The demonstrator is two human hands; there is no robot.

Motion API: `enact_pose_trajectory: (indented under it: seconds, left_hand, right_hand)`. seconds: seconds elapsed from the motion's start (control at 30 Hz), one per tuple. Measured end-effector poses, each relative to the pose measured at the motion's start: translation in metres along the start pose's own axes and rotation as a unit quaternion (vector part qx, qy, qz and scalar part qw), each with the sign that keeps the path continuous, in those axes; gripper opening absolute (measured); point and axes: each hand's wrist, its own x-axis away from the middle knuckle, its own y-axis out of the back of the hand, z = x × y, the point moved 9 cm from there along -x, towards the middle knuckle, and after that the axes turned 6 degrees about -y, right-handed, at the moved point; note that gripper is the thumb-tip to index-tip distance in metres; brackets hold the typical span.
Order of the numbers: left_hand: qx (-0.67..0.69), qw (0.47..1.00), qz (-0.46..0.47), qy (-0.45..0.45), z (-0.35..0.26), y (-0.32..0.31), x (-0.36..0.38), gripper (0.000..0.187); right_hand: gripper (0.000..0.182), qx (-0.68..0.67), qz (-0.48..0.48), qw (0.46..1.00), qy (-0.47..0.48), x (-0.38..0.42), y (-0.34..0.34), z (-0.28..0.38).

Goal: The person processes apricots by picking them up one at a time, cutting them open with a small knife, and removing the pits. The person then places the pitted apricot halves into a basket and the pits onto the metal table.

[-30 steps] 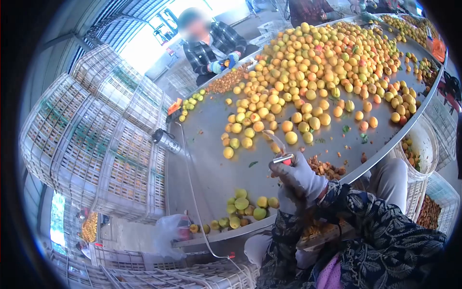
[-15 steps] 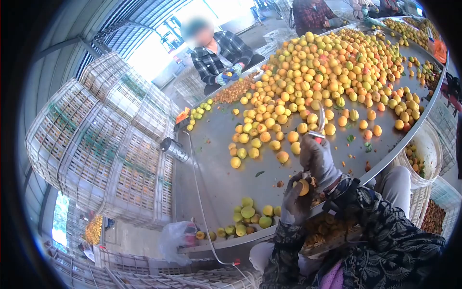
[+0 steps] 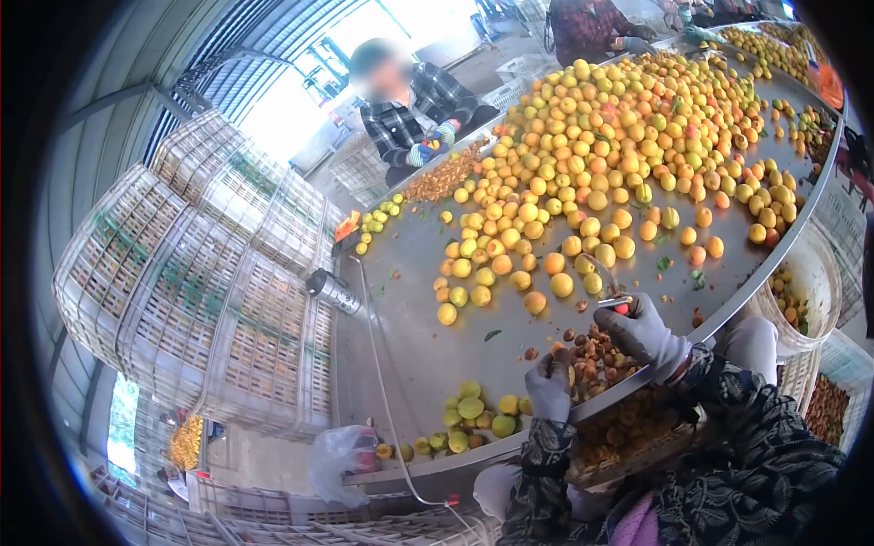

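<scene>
My right hand point(image 3: 642, 335), in a grey glove, grips a curved metal tool point(image 3: 612, 293) with a red part, its tip over the near side of the yellow fruit pile point(image 3: 592, 146). My left hand point(image 3: 549, 387), gloved too, is at the table's near edge with its fingers pressed together; a bit of yellow fruit point(image 3: 571, 374) shows at the fingertips. Between and behind the hands lies a heap of brown pits point(image 3: 596, 359). Greenish fruits point(image 3: 470, 408) sit left of my left hand on the metal table point(image 3: 414, 341).
Stacked plastic crates point(image 3: 191, 291) stand at the left. A metal bottle point(image 3: 332, 291) and a white cable point(image 3: 375, 364) lie on the table. A white bucket point(image 3: 815, 291) is at the right. A crate of fruit halves point(image 3: 628, 437) is below the edge. A co-worker point(image 3: 419, 109) sits across.
My hands have moved apart. The right hand and tool went down and right, away from the left hand, uncovering the brown pits.
</scene>
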Motion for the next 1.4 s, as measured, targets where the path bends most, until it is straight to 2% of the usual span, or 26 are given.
enact_pose_trajectory:
  seconds: [0.03,0.17,0.27,0.3,0.33,0.37,0.43,0.47,0.53,0.57,0.6,0.67,0.7,0.77,0.9,0.97,1.2,1.3,1.4]
  left_hand:
    - [-0.013,0.995,0.029,0.095,0.015,-0.002,0.003,0.032]
    - [-0.001,0.999,0.028,0.032,0.011,-0.006,0.002,0.036]
    - [0.018,1.000,-0.013,-0.011,0.004,-0.006,0.001,0.031]
    - [0.086,0.996,-0.029,-0.006,0.003,-0.007,0.002,0.028]
    - [0.154,0.987,-0.044,-0.002,0.002,-0.007,0.002,0.024]
    - [0.152,0.987,-0.043,-0.001,-0.001,-0.006,0.004,0.024]
    - [0.142,0.979,0.057,0.135,0.013,-0.021,0.014,0.021]
    - [0.139,0.979,0.058,0.136,0.010,-0.021,0.016,0.021]
    - [0.063,0.978,0.181,0.083,-0.010,-0.039,0.027,0.019]
    - [0.113,0.956,0.245,0.114,-0.028,-0.050,0.039,0.022]
    - [0.112,0.956,0.245,0.115,-0.024,-0.052,0.037,0.022]
    - [0.136,0.888,0.439,0.021,-0.035,-0.082,0.055,0.022]
    - [0.135,0.888,0.439,0.022,-0.034,-0.083,0.057,0.022]
    - [0.150,0.856,0.479,0.124,-0.024,-0.090,0.071,0.021]
    - [0.133,0.869,0.469,0.083,-0.023,-0.093,0.065,0.021]
    - [0.136,0.885,0.444,0.034,-0.026,-0.092,0.058,0.025]
    - [0.113,0.897,0.426,0.037,-0.025,-0.094,0.056,0.024]
    - [0.104,0.904,0.415,0.009,-0.027,-0.093,0.052,0.023]
    - [0.119,0.904,0.409,0.041,-0.024,-0.094,0.053,0.022]
  right_hand:
    - [0.018,0.002,-0.020,0.999,-0.049,0.003,0.008,-0.004]
    - [0.019,0.066,-0.017,0.997,-0.034,0.001,0.037,-0.004]
    - [0.014,0.106,-0.062,0.987,-0.104,0.006,0.063,-0.010]
    - [0.014,0.111,-0.060,0.990,-0.066,0.000,0.073,-0.017]
    - [0.014,0.109,-0.060,0.990,-0.067,0.000,0.075,-0.017]
    - [0.014,0.098,-0.074,0.988,-0.090,0.001,0.079,-0.021]
    - [0.014,0.084,-0.088,0.986,-0.115,0.002,0.084,-0.026]
    - [0.014,0.067,-0.083,0.986,-0.129,0.001,0.082,-0.030]
    - [0.014,0.049,-0.080,0.985,-0.147,0.003,0.080,-0.035]
    - [0.014,0.058,-0.074,0.983,-0.159,0.005,0.078,-0.036]
    - [0.014,0.068,-0.068,0.981,-0.171,0.006,0.077,-0.039]
    - [0.014,0.075,-0.058,0.981,-0.167,0.008,0.075,-0.041]
    - [0.015,0.082,-0.047,0.982,-0.162,0.008,0.072,-0.043]
    - [0.015,0.082,-0.039,0.980,-0.179,0.011,0.070,-0.047]
    - [0.017,0.080,-0.050,0.980,-0.175,0.011,0.067,-0.050]
    - [0.017,0.075,-0.053,0.979,-0.184,0.010,0.068,-0.052]
    - [0.017,0.107,0.010,0.976,-0.188,0.011,0.059,-0.057]
    - [0.018,0.107,0.025,0.975,-0.191,0.008,0.057,-0.057]
    - [0.017,0.110,0.032,0.974,-0.195,0.008,0.055,-0.058]
